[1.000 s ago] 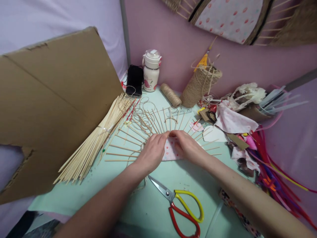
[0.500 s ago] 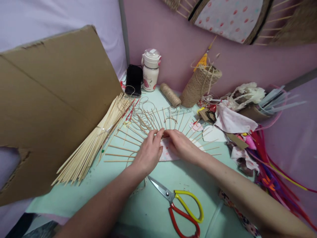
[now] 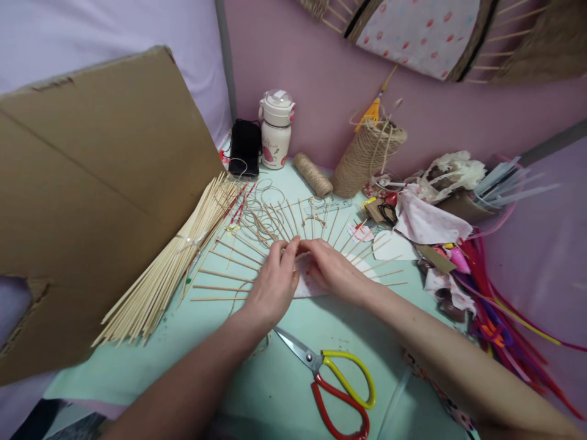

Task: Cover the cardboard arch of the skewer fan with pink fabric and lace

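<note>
A half-round white piece with pink spots [image 3: 309, 286] lies flat on the table. Thin wooden sticks [image 3: 224, 273] spread from its curved edge like a fan. At the top of that edge the fingertips of both hands meet. My left hand [image 3: 274, 281] is closed in a pinch over the stick bases, left of the middle. Facing it from the right, my right hand [image 3: 337, 269] has its fingers curled and pressed together. Whatever lies between the fingertips is hidden by the fingers. Loose twine [image 3: 261, 223] lies tangled just beyond the sticks on the left.
Scissors with red and yellow handles [image 3: 316, 363] lie in front of my hands. Left are a bundle of sticks [image 3: 169, 263] and a standing cardboard sheet [image 3: 101, 183]. Behind are a bottle [image 3: 276, 137] and twine spools [image 3: 364, 159]. Scraps and pipe cleaners [image 3: 495, 318] crowd the right.
Both hands stay at the same edge of the fan; the right fingers have shifted slightly. The whole view has moved a little.
</note>
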Motion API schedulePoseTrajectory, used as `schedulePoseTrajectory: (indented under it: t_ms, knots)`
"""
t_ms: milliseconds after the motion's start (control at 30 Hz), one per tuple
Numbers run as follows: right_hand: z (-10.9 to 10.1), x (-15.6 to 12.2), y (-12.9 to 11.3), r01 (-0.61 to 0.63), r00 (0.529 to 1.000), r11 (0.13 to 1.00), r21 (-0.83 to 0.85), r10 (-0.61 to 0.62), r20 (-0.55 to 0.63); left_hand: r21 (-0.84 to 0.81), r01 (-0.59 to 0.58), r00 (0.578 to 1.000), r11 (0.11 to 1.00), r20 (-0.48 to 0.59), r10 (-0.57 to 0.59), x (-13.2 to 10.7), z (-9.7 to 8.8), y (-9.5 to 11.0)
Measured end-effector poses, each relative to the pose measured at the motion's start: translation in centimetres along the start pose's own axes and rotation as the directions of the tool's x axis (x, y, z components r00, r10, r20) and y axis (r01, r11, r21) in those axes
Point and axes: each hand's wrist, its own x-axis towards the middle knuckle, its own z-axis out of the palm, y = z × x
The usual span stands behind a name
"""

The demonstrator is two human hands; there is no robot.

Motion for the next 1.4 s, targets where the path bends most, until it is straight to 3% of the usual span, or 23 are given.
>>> schedulePoseTrajectory:
  t_ms: [100,267,467,733,867,1000,1133,1267,1400]
  knots:
    - [-0.2,0.0,-0.1,0.019,1.000,1.000,-0.019,-0.019,0.002,0.001,-0.010,1.000,1.000,-0.008,0.010,0.0,0.1,-0.1]
    - [-2.4,-1.0,0.7,-0.088,0.972,0.995,0.047,0.096,-0.214,0.022,-0.036,0.999,0.999,-0.038,0.037,-0.1,0.4,-0.2]
    - [-2.8,-3.7,2.3,-0.246,0.951,0.962,0.120,0.263,-0.165,0.067,-0.057,0.996,0.996,-0.057,0.061,-0.1,0.5,-0.1]
    - [-1.7,-4.1,2.6,-0.200,0.973,0.977,0.076,0.207,-0.103,0.075,-0.024,1.000,0.997,-0.015,0.025,0.0,0.5,0.0]
    - [-1.8,-3.4,2.3,-0.166,0.974,0.984,0.066,0.174,-0.142,0.068,-0.050,0.998,0.996,-0.040,0.053,0.0,0.7,-0.1]
    - [-1.4,-2.6,1.9,-0.144,0.985,0.989,0.028,0.146,-0.092,0.056,-0.046,0.998,0.997,-0.038,0.048,0.0,0.7,-0.2]
    - [-1.3,-1.7,1.3,-0.137,0.981,0.990,0.017,0.138,-0.135,0.047,-0.059,0.997,0.997,-0.036,0.061,0.0,0.7,-0.2]
    - [-1.0,-0.8,0.6,-0.105,0.991,0.994,-0.004,0.104,-0.078,0.031,-0.036,0.999,0.999,-0.031,0.037,0.0,0.6,-0.1]
    - [-0.7,-0.1,0.1,-0.091,0.991,0.996,0.006,0.091,-0.094,0.011,-0.030,0.999,0.999,-0.023,0.030,0.0,0.5,0.1]
